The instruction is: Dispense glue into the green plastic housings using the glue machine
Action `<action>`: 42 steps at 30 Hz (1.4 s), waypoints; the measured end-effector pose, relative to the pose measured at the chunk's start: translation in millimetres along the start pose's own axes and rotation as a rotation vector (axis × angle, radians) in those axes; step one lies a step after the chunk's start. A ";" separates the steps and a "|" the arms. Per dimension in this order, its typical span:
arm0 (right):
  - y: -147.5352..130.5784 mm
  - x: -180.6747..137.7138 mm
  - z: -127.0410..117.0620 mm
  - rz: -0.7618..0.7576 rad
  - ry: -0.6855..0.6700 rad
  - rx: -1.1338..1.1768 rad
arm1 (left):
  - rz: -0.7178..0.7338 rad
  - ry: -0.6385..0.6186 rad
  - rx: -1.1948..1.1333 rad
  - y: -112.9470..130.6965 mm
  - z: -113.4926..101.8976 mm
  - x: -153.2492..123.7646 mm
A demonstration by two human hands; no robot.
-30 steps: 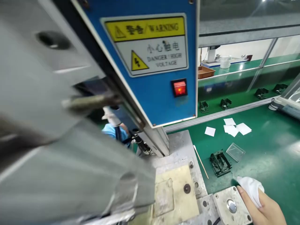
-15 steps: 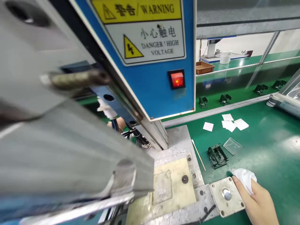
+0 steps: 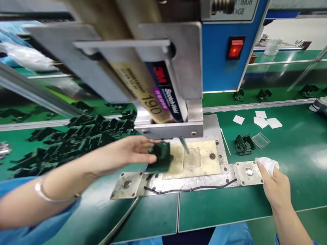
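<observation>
My left hand [image 3: 130, 151] grips a black plastic part [image 3: 161, 156] and holds it at the left edge of the yellowed fixture plate [image 3: 204, 163], just under the glue nozzle [image 3: 184, 145] of the dispensing machine. A 3M adhesive cartridge [image 3: 155, 92] is clamped above in the metal bracket. My right hand [image 3: 274, 185] is closed on a white cloth [image 3: 268, 164] beside the metal button plate [image 3: 249, 172] at the right end of the base.
A heap of black plastic parts [image 3: 76, 136] lies to the left on the green bench. One black part [image 3: 244, 143], a clear cover [image 3: 261, 140], white paper squares [image 3: 265, 120] and a thin stick [image 3: 225, 141] lie to the right. A red switch [image 3: 235, 48] glows on the blue cabinet.
The view has swung left and down. My left hand has come into view with a black part at the fixture. My right hand stays on the white cloth by the button plate.
</observation>
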State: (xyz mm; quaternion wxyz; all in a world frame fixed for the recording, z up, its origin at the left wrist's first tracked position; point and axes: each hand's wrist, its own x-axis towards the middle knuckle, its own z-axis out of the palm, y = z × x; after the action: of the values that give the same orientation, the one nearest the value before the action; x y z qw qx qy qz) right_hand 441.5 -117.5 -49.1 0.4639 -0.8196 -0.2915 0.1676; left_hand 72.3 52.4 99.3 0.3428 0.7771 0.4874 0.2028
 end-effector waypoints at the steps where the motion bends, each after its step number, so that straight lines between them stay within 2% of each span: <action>1: -0.4 0.1 0.3 -0.007 0.005 0.006 | -0.092 -0.147 -0.130 -2.6 4.1 4.0; 3: -2.5 0.0 1.0 -0.012 0.016 0.012 | -0.260 -0.413 -0.395 -4.1 13.6 10.0; 4: -3.9 0.0 1.2 -0.010 0.027 0.015 | -0.301 -0.481 -0.482 -3.3 18.7 12.7; 6: -6.5 0.1 1.5 -0.012 0.036 0.022 | -0.283 -0.491 -0.539 0.0 28.4 18.2; 9: -8.3 0.6 1.7 -0.028 0.010 0.035 | -0.161 -0.488 -0.526 3.7 39.8 28.4; 13: -7.0 1.8 2.3 -0.026 -0.018 0.065 | 0.030 -0.403 -0.419 1.5 52.0 39.7; 17: -6.4 2.4 2.6 -0.004 -0.014 0.061 | 0.185 -0.319 -0.167 -7.6 57.6 38.2; 19: -8.8 0.8 2.0 0.006 -0.010 0.057 | 0.239 -0.257 -0.028 -15.2 51.4 31.7; 22: -17.2 -5.3 1.6 0.016 0.017 0.061 | 0.264 -0.061 0.145 -29.9 29.4 14.1; 24: -24.8 -10.9 2.5 -0.023 0.013 0.083 | 0.162 0.052 0.186 -41.5 11.6 -2.8; 26: -31.8 -15.7 4.6 -0.075 -0.068 0.103 | -0.043 0.129 0.117 -54.7 -2.5 -21.8; 28: -36.6 -18.8 7.5 -0.090 -0.166 0.115 | -0.256 0.161 -0.013 -68.4 -8.8 -39.6; 30: -38.2 -20.1 10.6 -0.079 -0.206 0.144 | -0.364 0.140 -0.136 -79.8 -6.8 -53.3; 33: -35.0 -20.5 14.6 -0.063 -0.181 0.165 | -0.419 0.140 -0.323 -87.0 6.2 -64.3; 39: -22.0 -19.8 19.0 -0.143 -0.061 0.105 | -0.399 0.324 -0.606 -94.5 28.3 -66.3; 42: -17.8 -19.0 19.3 -0.165 -0.042 0.087 | -0.438 0.286 -0.640 -111.2 30.1 -64.9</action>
State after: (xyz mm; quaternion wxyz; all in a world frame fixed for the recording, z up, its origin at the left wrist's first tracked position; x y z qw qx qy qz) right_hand 410.6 -109.6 -43.7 0.5053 -0.7680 -0.3602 0.1586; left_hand -5.6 16.3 -1.2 0.5310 0.4732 0.5962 0.3723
